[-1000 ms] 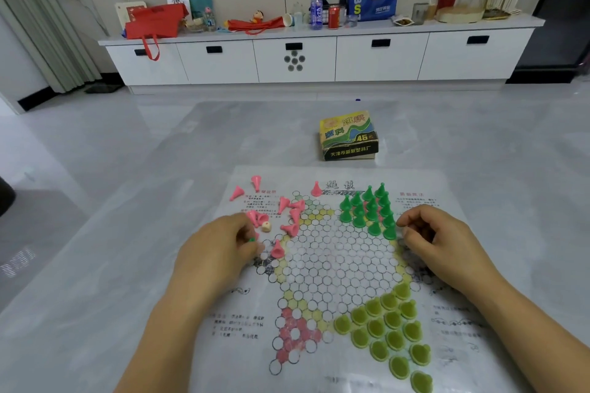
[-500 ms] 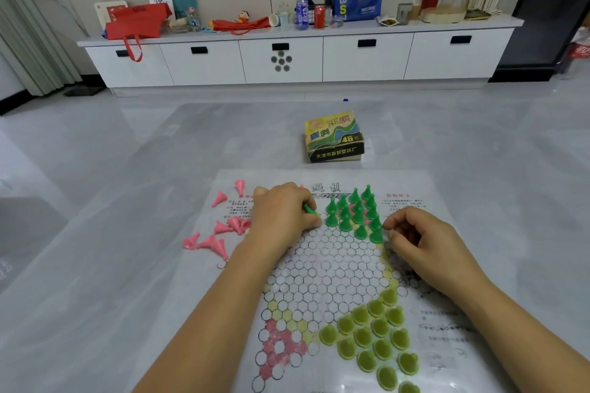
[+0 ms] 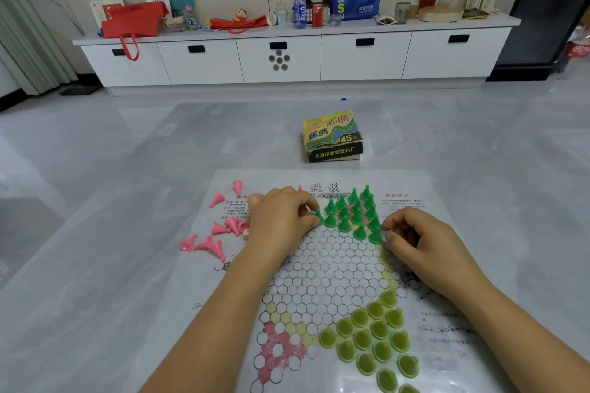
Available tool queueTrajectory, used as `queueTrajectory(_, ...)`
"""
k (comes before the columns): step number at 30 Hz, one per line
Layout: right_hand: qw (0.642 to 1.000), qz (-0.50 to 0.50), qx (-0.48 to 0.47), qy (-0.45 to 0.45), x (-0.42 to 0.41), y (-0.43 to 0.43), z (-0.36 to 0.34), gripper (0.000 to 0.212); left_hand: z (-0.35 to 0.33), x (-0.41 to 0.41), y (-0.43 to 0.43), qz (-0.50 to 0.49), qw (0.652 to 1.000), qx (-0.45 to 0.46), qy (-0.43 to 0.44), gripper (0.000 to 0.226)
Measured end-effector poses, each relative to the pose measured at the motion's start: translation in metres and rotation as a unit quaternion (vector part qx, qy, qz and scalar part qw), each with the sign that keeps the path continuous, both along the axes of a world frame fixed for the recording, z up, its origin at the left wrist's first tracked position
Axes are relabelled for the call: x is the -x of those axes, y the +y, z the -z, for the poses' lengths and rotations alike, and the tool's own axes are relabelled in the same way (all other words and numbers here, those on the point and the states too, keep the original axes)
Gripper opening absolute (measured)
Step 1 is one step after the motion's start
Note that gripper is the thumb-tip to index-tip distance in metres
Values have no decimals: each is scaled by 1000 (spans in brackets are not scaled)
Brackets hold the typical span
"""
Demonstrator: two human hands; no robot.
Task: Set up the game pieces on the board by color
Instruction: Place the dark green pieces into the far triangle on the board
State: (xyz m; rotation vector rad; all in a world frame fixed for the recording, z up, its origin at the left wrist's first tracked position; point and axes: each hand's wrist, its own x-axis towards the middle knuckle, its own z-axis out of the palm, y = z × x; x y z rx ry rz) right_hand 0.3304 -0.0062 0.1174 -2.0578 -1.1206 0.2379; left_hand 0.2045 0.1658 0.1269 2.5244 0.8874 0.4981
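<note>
L hand (image 3: 281, 217) pinched green piece (image 3: 319, 216) at green cluster (image 3: 354, 217) edge — prob. needed seating upright w/o nudging neighbours. R hand (image 3: 421, 239) curled — grip unclear.

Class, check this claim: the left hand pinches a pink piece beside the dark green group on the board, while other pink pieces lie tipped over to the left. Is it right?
Not quite. The head view shows the left hand pinching a dark green piece, not a pink one, beside the dark green group on the board. The pink pieces do lie tipped over to the left.
</note>
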Motion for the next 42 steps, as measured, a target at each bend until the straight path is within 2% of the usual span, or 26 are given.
queueTrajectory(7, 1000, -1, 4, -1, 0, 0, 0, 14, 3, -4, -1, -17, 999, -32, -3, 16)
queueTrajectory(34, 1000, -2, 14, -15, 1, 2, 1, 16, 3, -6, -4, -10, 999, -32, -2, 18)
queueTrajectory(42, 1000, 6, -8, 30, 1, 1, 0, 15, 3, -1, 3, -46, 998, -18, -45, 22)
